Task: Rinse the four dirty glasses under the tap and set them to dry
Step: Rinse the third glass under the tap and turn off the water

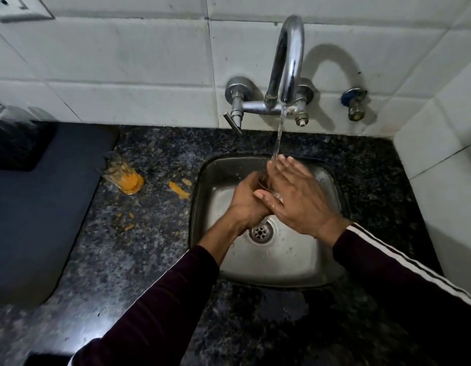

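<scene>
We hold 1 glass over the sink, directly below the running tap. The glass is almost fully hidden between our 2 hands; only a dark sliver of its wall shows between them.

The left hand is curled round the glass from the side away from the stream, gripping it so that the mouth appears to face the water. The right hand lies flat, fingers straight and together, pressed against the glass on its other side, with the fingertips reaching up into the stream. We judge that this flat palm is rubbing or shielding the glass while the water runs over it. Whether water collects inside the glass cannot be told.

The sink basin below both hands holds only a wet film and droplets; the drain sits just beneath the left wrist.

A second glass lies tipped on the bench, well to the outer side of the left hand. It contains orange residue pooled at its base, and orange smears mark the bench between it and the left hand.

Beyond that glass lies a dark mat, probably the drying place. At its far corner a blurred clear object is visible; we cannot identify it. We judge that at least 1 glass awaits rinsing.
</scene>
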